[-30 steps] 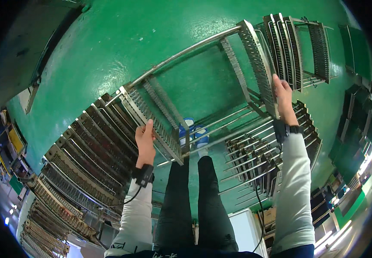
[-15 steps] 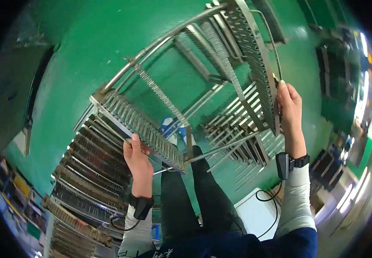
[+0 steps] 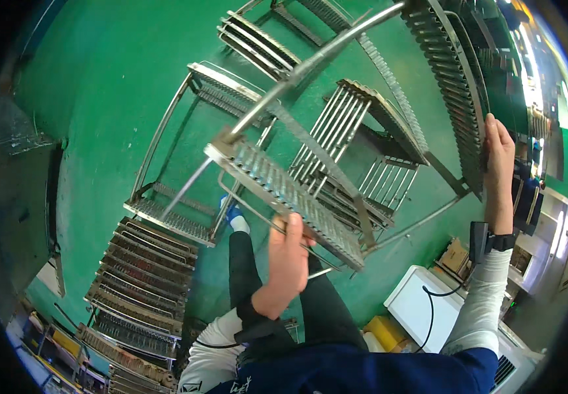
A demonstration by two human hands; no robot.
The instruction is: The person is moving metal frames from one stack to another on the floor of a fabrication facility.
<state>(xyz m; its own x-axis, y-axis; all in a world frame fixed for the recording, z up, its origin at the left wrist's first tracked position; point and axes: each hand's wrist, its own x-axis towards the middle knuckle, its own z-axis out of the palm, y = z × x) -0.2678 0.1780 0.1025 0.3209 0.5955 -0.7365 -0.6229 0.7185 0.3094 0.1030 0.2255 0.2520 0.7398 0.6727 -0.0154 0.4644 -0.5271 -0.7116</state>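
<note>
The left hand (image 3: 287, 262) and right hand (image 3: 499, 157) grip opposite ends of a metal rack (image 3: 290, 195); below the left, white lettering (image 3: 240, 385) marks the shirt (image 3: 323, 371).

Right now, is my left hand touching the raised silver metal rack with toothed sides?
Touching: the head view shows your left hand gripping the rack, thumb against its side.

Silver-grey, open-frame metal rack (image 3: 290, 200) held aloft, tilted

Round tubes (image 3: 258, 112) join its two long, comb-toothed side panels (image 3: 447, 75), with narrower toothed strips (image 3: 390, 85) between them. It is gripped by both panels, the right standing higher in view.
</note>
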